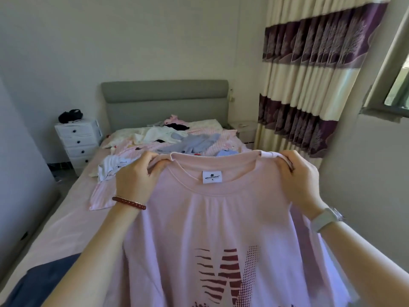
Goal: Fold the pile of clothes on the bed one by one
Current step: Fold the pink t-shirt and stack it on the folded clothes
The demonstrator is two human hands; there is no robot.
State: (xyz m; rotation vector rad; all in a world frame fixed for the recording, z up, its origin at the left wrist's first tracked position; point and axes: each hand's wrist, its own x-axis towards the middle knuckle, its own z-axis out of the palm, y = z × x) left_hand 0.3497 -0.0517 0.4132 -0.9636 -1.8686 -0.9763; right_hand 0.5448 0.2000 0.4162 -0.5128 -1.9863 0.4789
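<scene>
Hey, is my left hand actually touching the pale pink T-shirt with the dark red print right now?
Touching. The head view shows the left hand with fingers curled round the shoulder of the pale pink T-shirt with the dark red print, beside the collar.

Soft daylight enters from the window (398, 85) at the right edge and fills the room evenly. The curtain (309, 85) glows cream where light passes through it. The far wall (155, 41) looks dim and grey. The pink shirt (221, 229) carries faint shadows in its folds. Wide-angle distortion bends the curtain and window frame outward. Detail is slightly soft throughout, most of all on the distant clothes (177, 138).
</scene>
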